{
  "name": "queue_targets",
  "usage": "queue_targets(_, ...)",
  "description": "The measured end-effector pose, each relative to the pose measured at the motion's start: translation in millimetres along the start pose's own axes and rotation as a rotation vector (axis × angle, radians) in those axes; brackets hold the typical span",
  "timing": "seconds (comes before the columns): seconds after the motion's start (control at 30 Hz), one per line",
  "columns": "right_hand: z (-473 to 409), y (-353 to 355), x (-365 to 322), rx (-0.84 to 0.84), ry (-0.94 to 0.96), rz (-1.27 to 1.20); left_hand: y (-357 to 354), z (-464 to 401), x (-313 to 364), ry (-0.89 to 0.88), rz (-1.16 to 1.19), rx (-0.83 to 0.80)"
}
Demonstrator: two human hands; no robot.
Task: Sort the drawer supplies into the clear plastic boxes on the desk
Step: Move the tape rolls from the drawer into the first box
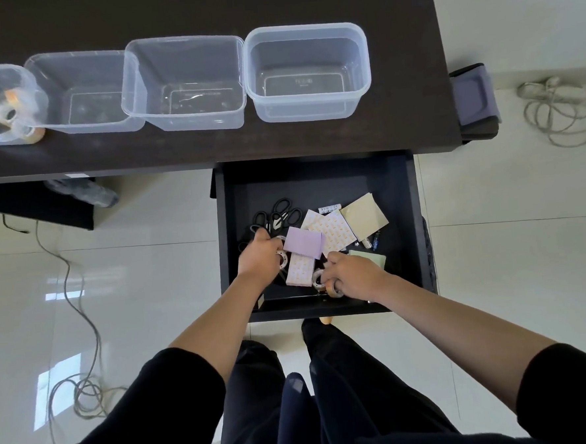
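An open dark drawer (405, 222) under the desk holds black scissors (280, 212), a purple note pad (304, 242), patterned sticker sheets (333, 231), a tan pad (363, 215), a green pad (373, 260) and small batteries (371, 241). My left hand (261, 258) grips a tape roll (283, 259) at the drawer's left. My right hand (351, 275) holds tape rolls (333, 288) near the drawer's front edge. On the desk stand several clear boxes: the leftmost box (18, 77) contains tape rolls, the other three (79, 60) (184, 43) (304, 30) hold nothing.
The dark desk (211, 144) runs across the top. Cables lie on the tiled floor at left (77, 303) and at right (559, 113). A grey-blue case (476, 97) sits beside the desk's right end. My legs are below the drawer.
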State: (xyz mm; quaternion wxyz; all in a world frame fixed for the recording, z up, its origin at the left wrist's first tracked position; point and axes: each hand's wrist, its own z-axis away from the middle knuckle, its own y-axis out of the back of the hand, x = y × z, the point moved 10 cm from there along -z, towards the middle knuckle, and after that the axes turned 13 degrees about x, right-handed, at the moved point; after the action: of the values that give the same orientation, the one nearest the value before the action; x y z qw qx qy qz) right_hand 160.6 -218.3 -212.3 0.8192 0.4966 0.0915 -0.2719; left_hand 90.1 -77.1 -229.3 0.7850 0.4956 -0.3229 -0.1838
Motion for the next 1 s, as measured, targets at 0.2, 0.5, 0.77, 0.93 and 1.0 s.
queue_targets(0.2, 11, 30, -7, 0.027, 0.003, 0.055, 26, 19, 0, 0.063, 0.107, 0.044)
queue_targets(0.5, -16, 90, -65, 0.147, -0.068, 0.108, 99, 35, -22, 0.052, 0.258, 0.191)
queue_targets(0.77, -78, 142, -191, 0.348, -0.030, -0.087, 204, 44, -134, 0.121, 0.314, 0.354)
queue_targets(0.93, -119, 171, -267, 0.432, 0.002, -0.150, 274, 52, -210, 0.138, 0.276, 0.469)
queue_targets(1.0, -133, 183, -291, 0.479, -0.008, -0.197, 299, 54, -233, 0.132, 0.253, 0.505)
